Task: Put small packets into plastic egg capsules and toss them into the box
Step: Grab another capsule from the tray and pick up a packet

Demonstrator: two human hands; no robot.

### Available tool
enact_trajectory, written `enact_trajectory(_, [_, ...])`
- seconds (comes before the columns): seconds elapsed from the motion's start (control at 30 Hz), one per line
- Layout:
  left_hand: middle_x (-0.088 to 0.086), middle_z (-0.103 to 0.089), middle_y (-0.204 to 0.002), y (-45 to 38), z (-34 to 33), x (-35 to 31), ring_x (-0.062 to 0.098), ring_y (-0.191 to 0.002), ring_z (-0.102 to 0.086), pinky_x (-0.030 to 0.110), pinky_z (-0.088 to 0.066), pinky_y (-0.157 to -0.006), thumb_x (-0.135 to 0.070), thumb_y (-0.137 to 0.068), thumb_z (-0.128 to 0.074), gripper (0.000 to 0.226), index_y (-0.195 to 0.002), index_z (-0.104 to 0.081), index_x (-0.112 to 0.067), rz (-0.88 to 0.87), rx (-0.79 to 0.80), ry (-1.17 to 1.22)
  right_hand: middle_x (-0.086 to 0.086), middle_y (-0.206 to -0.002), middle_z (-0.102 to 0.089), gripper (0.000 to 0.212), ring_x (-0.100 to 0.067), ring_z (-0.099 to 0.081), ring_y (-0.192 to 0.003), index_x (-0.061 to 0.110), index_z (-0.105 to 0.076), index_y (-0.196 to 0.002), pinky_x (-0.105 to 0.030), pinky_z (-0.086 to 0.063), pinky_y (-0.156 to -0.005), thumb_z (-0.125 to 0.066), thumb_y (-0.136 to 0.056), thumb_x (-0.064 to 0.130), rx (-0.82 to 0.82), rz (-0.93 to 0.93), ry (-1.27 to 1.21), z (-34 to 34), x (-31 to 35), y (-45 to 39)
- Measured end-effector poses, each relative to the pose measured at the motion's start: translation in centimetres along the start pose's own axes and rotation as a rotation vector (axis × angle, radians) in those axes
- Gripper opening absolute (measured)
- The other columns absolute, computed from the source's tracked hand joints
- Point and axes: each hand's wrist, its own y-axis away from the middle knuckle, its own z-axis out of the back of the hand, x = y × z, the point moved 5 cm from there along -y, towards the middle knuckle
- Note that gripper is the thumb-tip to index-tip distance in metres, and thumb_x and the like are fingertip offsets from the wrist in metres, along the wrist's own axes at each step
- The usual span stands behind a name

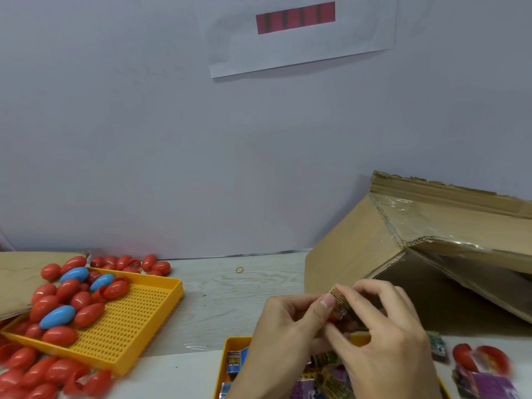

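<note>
Your hands, the left hand (290, 326) and the right hand (383, 329), cover most of the small packet (339, 299) pinched between them, and whatever sits under it is too hidden to tell. They also block the middle of the lower yellow tray (234, 344), which the bottom edge cuts off. The red capsules (43, 372) at lower left are blurred, as is the open capsule (483, 359) at lower right. The cardboard box (417, 254) runs off the right edge, and the wall paper (302, 38) off the top.

Packing workbench: trays (149, 321) of egg capsules (57, 316), cardboard box (354, 254).
</note>
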Motion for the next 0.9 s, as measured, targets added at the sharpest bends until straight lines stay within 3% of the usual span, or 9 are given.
enact_trajectory(0.1, [0.022,-0.074,-0.097,0.0,-0.2,0.1,0.034,-0.09,-0.073,0.031,-0.06,-0.074,-0.028,-0.078,-0.069,0.031,-0.096,-0.078,-0.004,-0.012,-0.025,0.028,-0.001,-0.087,-0.058,0.048,-0.021,-0.055,-0.077,0.013,-0.076,-0.09,-0.031,-0.053,-0.055,-0.092,-0.045,0.014,-0.007,-0.005,0.008,0.0,0.0,0.0])
enact_trajectory(0.23, [0.03,-0.071,-0.097,0.1,-0.6,0.0,0.038,-0.088,-0.072,0.036,-0.061,-0.07,-0.026,-0.076,-0.071,0.035,-0.095,-0.075,0.003,0.02,-0.022,0.114,0.002,-0.088,-0.059,0.047,-0.017,-0.058,-0.077,0.017,-0.076,-0.089,-0.016,-0.046,-0.061,-0.093,-0.045,0.017,-0.024,-0.028,-0.064,0.1,-0.3,-0.1])
enact_trajectory(0.4, [0.024,-0.072,-0.086,0.1,-0.6,0.0,0.029,-0.075,-0.073,0.032,-0.059,-0.067,-0.033,-0.081,-0.068,0.038,-0.093,-0.075,0.002,0.009,0.024,0.059,0.005,-0.086,-0.06,0.027,-0.018,-0.06,-0.073,0.022,-0.076,-0.084,-0.026,-0.048,-0.06,-0.08,-0.059,0.029,-0.087,-0.014,-0.11,0.4,0.0,-0.2])
enact_trajectory(0.53, [0.026,-0.073,-0.089,0.1,-0.8,0.3,0.028,-0.078,-0.075,0.031,-0.06,-0.069,-0.035,-0.08,-0.067,0.036,-0.094,-0.077,-0.003,0.006,0.009,0.05,0.003,-0.086,-0.06,0.029,-0.02,-0.059,-0.073,0.019,-0.077,-0.086,-0.034,-0.054,-0.058,-0.076,-0.059,0.029,-0.111,-0.021,-0.052,0.5,0.1,-0.1])
enact_trajectory(0.73, [0.028,-0.073,-0.086,0.4,-1.1,0.7,0.03,-0.076,-0.075,0.033,-0.061,-0.064,-0.035,-0.075,-0.068,0.046,-0.098,-0.073,0.005,0.046,0.024,0.112,-0.001,-0.089,-0.062,0.038,-0.02,-0.06,-0.074,0.014,-0.077,-0.089,-0.028,-0.054,-0.055,-0.092,-0.054,0.016,-0.065,-0.054,-0.05,0.3,-0.5,-0.1])
enact_trajectory(0.8, [0.03,-0.072,-0.088,0.4,-0.9,0.5,0.031,-0.076,-0.074,0.033,-0.06,-0.063,-0.03,-0.077,-0.069,0.045,-0.103,-0.071,0.006,0.049,0.015,0.116,-0.001,-0.09,-0.062,0.044,-0.018,-0.06,-0.074,0.014,-0.077,-0.091,-0.019,-0.049,-0.06,-0.093,-0.05,0.013,-0.038,-0.046,-0.066,0.2,-0.6,-0.2])
enact_trajectory(0.9, [0.033,-0.07,-0.091,0.2,-0.7,0.3,0.035,-0.076,-0.073,0.035,-0.061,-0.066,-0.023,-0.079,-0.069,0.037,-0.104,-0.071,0.005,0.031,-0.005,0.094,-0.001,-0.091,-0.062,0.047,-0.019,-0.061,-0.076,0.014,-0.077,-0.093,-0.019,-0.045,-0.068,-0.093,-0.049,0.013,-0.006,-0.038,-0.084,0.1,-0.5,-0.3])
